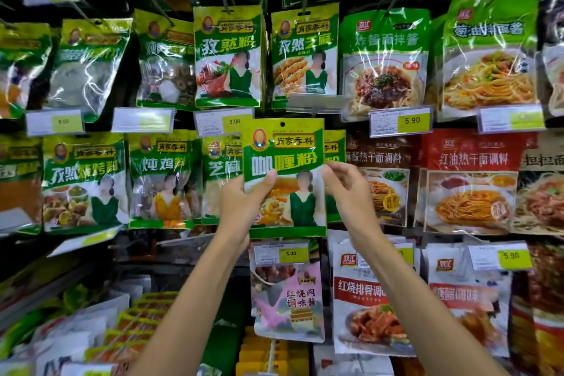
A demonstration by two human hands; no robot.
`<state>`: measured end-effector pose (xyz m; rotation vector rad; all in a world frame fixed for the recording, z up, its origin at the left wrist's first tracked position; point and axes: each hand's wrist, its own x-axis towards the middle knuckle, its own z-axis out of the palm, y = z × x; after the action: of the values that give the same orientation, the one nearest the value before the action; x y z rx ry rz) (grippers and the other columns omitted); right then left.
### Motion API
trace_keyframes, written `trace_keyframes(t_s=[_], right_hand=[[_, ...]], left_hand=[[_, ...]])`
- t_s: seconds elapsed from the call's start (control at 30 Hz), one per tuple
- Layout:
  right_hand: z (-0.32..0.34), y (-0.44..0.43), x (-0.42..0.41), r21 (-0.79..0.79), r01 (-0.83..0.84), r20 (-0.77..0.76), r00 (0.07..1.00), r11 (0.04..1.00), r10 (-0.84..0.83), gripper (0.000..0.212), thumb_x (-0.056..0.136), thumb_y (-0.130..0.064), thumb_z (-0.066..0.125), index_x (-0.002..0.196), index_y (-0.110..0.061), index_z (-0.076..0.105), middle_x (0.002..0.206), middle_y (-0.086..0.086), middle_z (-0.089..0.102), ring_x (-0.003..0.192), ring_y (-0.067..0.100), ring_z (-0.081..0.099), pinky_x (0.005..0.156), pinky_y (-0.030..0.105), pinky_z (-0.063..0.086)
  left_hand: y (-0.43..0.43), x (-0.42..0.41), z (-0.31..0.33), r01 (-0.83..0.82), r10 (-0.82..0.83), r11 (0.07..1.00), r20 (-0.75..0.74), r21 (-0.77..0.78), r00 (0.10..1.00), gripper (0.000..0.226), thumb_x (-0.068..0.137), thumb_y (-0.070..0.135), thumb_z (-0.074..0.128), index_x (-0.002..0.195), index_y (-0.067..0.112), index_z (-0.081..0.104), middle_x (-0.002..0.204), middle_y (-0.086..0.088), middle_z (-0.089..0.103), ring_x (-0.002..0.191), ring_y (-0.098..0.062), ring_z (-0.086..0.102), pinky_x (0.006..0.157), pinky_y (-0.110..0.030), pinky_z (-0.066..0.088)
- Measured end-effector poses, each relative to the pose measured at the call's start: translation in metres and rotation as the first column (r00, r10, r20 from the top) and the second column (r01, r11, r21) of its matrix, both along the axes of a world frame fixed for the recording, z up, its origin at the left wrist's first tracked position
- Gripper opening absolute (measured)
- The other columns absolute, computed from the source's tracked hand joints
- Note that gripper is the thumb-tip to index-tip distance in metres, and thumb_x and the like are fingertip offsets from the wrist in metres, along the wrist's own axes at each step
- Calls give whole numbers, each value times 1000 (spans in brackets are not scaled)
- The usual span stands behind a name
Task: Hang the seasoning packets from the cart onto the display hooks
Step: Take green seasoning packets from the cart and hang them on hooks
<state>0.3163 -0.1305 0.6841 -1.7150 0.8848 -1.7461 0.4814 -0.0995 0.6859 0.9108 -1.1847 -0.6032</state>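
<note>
The left hand gripped the curry packet by its left edge; the right hand pinched its right edge. The packet stood upright, hang hole topmost, just below the tilted price tag; the hook beyond was hidden.

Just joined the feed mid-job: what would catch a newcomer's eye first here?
The glossy green-and-yellow seasoning packet is held up at centre frame, the left hand gripping its left edge and the right hand pinching its right edge. Behind it hang green packets at left and red noodle-sauce packets at right.
</note>
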Motion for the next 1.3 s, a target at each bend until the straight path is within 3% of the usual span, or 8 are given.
trace_keyframes(t_s=[0.13,0.27,0.37,0.47,0.57,1.03,1.17,1.3], right_hand=[[10,0,9,127,-143,23,990,982,141,46,91,-41,60,95,5,52,94,9,38,88,22,42,81,39,37],[3,-7,0,150,-173,85,983,973,162,35,94,-26,59,85,8,56,86,20,54,96,36,59,104,53,40],[-4,-11,-8,171,-162,74,986,972,151,28,94,-19,59,73,-1,56,83,15,62,96,27,61,105,51,40],[-7,-18,-14,171,-134,72,990,976,124,29,93,-17,59,69,-2,55,81,15,60,94,33,60,103,53,40],[-3,-23,-17,163,-117,91,991,980,103,29,94,-18,59,70,-2,55,81,15,61,94,33,60,100,47,42],[16,-43,-21,182,-26,101,995,983,8,36,91,-18,63,58,-6,54,84,22,59,103,34,57,69,20,40],[19,-53,-14,181,82,55,994,980,-93,32,92,-16,62,63,-3,60,87,21,69,86,29,62,73,33,45],[20,-63,-6,140,291,-42,957,947,-287,29,90,-22,66,75,3,65,69,14,60,58,21,46,52,29,32]], left_hand=[[-4,-16,0,57,-57,997,16,47,998,107,58,66,70,136,-3,42,136,-23,50,126,-37,49,102,-54,41],[-8,-4,6,-178,231,963,285,-201,930,43,88,46,58,96,4,60,84,0,61,79,-15,59,73,-27,46],[-12,19,31,-489,735,647,308,-585,604,26,97,29,50,109,9,61,94,0,63,82,-14,59,70,-24,48],[-30,43,57,-477,946,310,219,-822,238,25,95,16,51,113,1,60,106,-17,63,97,-29,59,76,-33,48],[-51,60,70,-397,957,286,280,-872,76,33,97,17,48,124,-1,54,122,-23,56,113,-37,54,93,-45,44],[-71,66,62,-347,967,255,245,-902,76,32,94,13,50,121,-4,55,118,-23,59,112,-36,56,104,-43,37],[-68,68,62,-341,970,241,225,-908,87,33,93,11,50,122,-5,54,117,-23,59,111,-36,56,103,-43,38],[-66,67,62,-327,967,252,227,-911,112,34,92,10,50,122,-5,54,117,-22,59,110,-36,56,102,-43,39]])
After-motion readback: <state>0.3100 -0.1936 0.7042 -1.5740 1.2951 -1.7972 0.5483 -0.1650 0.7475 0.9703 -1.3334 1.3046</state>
